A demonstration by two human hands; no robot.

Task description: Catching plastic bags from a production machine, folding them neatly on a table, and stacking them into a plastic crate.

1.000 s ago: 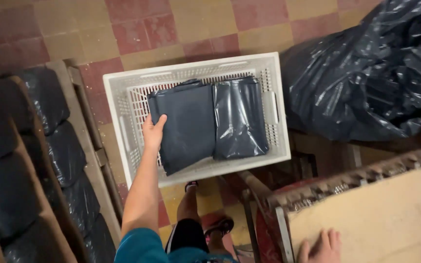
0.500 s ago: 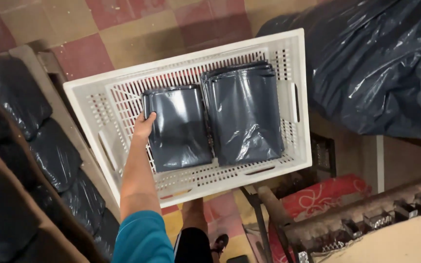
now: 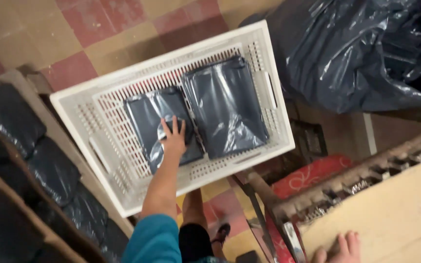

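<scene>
A white slatted plastic crate (image 3: 269,92) stands on the tiled floor. Two flat dark grey plastic packets lie in it side by side: a smaller left packet (image 3: 144,119) and a larger right packet (image 3: 225,107). My left hand (image 3: 174,139) reaches down into the crate and rests flat on the left packet, fingers spread. My right hand (image 3: 342,248) lies at the bottom edge on a pale board (image 3: 391,214), only partly in view, holding nothing.
A big dark plastic sack (image 3: 366,48) fills the top right. Rows of dark packets sit in a wooden rack (image 3: 35,160) on the left. A red patterned cloth (image 3: 313,178) and a rough wooden bench edge (image 3: 366,170) lie between crate and board.
The view has shifted, so the crate sits more central and tilted. My left hand moved from the left packet's edge onto its middle. My right hand has come back into view.
</scene>
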